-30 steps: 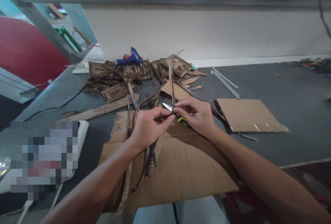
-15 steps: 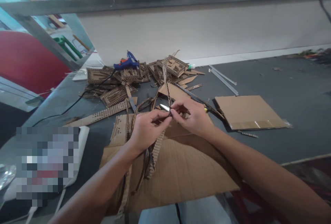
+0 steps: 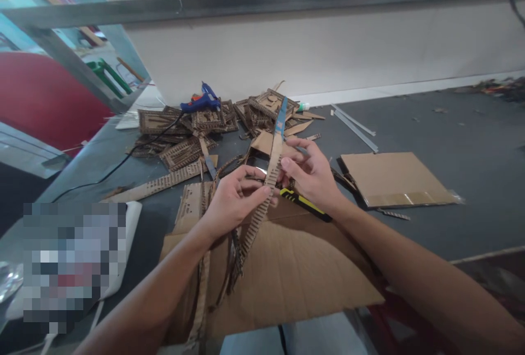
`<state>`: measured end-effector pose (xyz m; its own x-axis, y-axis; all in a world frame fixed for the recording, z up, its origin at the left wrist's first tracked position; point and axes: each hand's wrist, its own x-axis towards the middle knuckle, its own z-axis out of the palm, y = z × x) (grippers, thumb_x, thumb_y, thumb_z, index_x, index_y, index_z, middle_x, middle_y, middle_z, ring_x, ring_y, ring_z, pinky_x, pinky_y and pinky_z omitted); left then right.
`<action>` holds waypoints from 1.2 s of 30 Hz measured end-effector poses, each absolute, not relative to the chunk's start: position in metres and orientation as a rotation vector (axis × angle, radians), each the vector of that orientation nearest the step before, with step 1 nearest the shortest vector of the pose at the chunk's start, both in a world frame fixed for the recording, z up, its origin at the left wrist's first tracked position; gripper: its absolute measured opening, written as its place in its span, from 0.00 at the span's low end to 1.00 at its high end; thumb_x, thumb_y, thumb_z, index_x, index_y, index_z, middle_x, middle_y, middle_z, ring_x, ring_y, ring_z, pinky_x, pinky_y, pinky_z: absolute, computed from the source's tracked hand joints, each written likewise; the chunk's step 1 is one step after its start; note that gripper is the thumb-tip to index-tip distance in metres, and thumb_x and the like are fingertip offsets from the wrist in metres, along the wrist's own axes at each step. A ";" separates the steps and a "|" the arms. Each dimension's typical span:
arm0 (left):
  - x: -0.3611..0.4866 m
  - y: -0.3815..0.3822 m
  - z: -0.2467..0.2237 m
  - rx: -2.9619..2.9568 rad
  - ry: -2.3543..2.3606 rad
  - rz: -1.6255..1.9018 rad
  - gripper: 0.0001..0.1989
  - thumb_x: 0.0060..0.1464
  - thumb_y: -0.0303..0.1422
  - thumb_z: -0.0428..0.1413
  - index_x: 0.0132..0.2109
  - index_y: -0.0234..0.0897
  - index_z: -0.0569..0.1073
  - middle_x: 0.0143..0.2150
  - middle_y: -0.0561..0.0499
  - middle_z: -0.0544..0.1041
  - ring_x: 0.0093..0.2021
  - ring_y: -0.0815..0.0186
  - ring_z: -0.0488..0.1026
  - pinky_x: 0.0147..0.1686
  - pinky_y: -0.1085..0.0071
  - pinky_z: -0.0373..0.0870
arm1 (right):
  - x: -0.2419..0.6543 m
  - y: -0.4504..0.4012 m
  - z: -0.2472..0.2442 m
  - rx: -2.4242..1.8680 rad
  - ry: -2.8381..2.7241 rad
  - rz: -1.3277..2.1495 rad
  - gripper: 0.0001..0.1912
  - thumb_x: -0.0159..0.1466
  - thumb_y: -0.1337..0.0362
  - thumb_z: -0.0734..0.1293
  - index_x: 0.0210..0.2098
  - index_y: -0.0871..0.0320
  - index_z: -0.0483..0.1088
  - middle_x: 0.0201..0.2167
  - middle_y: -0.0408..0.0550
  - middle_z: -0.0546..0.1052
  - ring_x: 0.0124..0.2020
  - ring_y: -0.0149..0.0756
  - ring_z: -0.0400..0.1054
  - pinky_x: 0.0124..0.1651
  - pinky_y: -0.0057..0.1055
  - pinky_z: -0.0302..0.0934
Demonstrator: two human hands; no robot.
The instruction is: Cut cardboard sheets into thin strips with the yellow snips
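Observation:
Between my hands runs a long, narrow cardboard strip (image 3: 275, 163) with ridged corrugation along its lower part and a blue printed tip pointing away from me. My left hand (image 3: 233, 199) pinches it near the middle, thumb on top. Higher up, my right hand (image 3: 314, 172) has its thumb at the strip's edge, with some fingers behind it. Below the right hand, a yellow-and-black utility knife (image 3: 305, 205) lies on a large brown cardboard sheet (image 3: 295, 267). More thin cardboard strips (image 3: 200, 300) hang or lie along the sheet's left side.
A blue glue gun (image 3: 200, 99) rests on a pile of small cardboard panels (image 3: 184, 150) at the back. To the right lies a flat cardboard piece (image 3: 397, 177) with clear tape, with pale sticks (image 3: 355, 128) behind it. A white-edged device (image 3: 130, 229), partly pixelated, sits at left.
The strip has turned from edge-on to showing its broad ridged face and blue tip. My right hand has shifted slightly right and loosened, and more of the knife now shows.

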<state>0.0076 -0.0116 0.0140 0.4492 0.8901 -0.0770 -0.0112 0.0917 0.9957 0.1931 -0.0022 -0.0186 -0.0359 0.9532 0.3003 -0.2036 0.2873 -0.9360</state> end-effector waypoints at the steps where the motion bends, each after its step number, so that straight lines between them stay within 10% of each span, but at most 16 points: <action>1: 0.007 -0.012 0.014 1.298 0.863 0.781 0.16 0.53 0.38 0.65 0.42 0.36 0.67 0.33 0.45 0.84 0.33 0.61 0.82 0.32 0.71 0.78 | 0.193 -0.001 -0.019 -0.814 -1.223 1.155 0.25 0.62 0.51 0.71 0.51 0.52 0.58 0.27 0.36 0.74 0.23 0.28 0.71 0.25 0.26 0.69; 20: -0.001 0.007 0.001 1.378 1.100 1.040 0.19 0.55 0.46 0.60 0.42 0.33 0.72 0.30 0.52 0.76 0.19 0.73 0.68 0.16 0.78 0.68 | 0.193 -0.024 0.001 -0.878 -1.549 1.757 0.33 0.57 0.64 0.75 0.57 0.56 0.57 0.23 0.36 0.75 0.19 0.30 0.71 0.19 0.23 0.68; 27: 0.002 -0.001 0.006 1.547 0.938 0.753 0.13 0.56 0.39 0.60 0.41 0.33 0.73 0.31 0.52 0.78 0.21 0.73 0.68 0.20 0.77 0.68 | 0.193 -0.014 -0.011 -0.934 -1.393 1.223 0.17 0.64 0.54 0.69 0.46 0.56 0.66 0.30 0.39 0.71 0.18 0.24 0.68 0.16 0.20 0.62; 36: 0.003 -0.010 -0.001 2.151 1.007 0.783 0.08 0.58 0.30 0.55 0.43 0.35 0.76 0.30 0.54 0.80 0.28 0.71 0.74 0.30 0.78 0.68 | 0.198 -0.012 -0.017 -0.821 -1.672 0.420 0.04 0.64 0.68 0.70 0.39 0.55 0.72 0.36 0.45 0.74 0.27 0.26 0.68 0.27 0.24 0.65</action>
